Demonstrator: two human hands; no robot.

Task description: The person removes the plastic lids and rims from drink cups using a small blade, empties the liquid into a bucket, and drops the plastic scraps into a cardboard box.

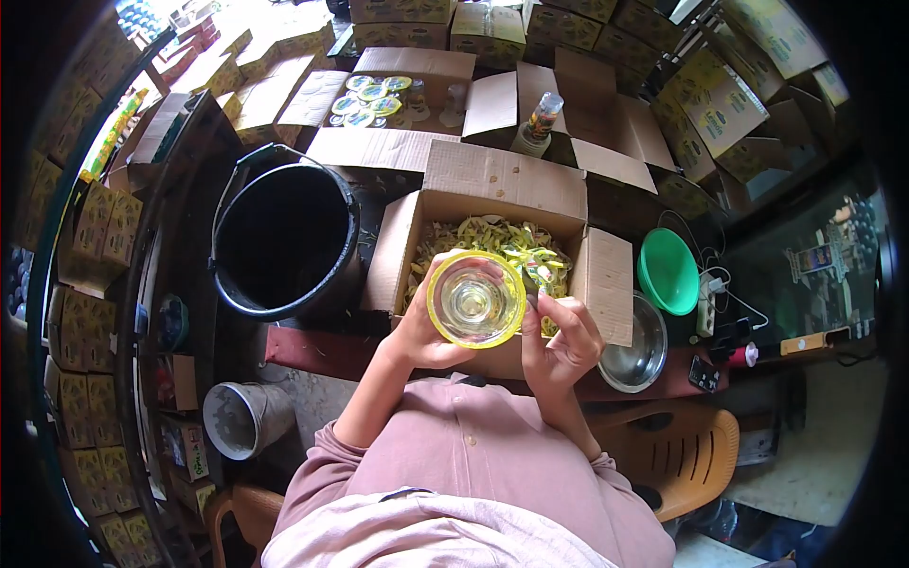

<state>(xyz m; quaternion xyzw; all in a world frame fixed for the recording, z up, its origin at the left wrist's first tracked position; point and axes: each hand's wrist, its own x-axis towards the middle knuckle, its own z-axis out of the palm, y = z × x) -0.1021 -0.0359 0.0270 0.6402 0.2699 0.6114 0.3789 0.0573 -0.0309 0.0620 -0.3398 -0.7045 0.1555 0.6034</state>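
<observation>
My left hand (424,333) is wrapped round a clear cup (473,301) with a yellow rim, its mouth tilted up toward me. At the cup's right edge is my right hand (566,343), thumb and fingertips closed in a pinch. Something small, dark and thin shows at those fingertips, too small to name. Beneath both hands lies an open cardboard box (502,175), filled with curled yellow-green strips (488,232). A patterned green and white scrap (542,270) rests among the strips, just above my right fingertips.
Left of the box stands a large black bucket (232,275). A green bowl (668,272) and a metal bowl (636,355) are at the right. Behind are a carton (417,62) holding several yellow-lidded cups (365,102) and a bottle (537,128). A grey bucket (275,417) sits lower left.
</observation>
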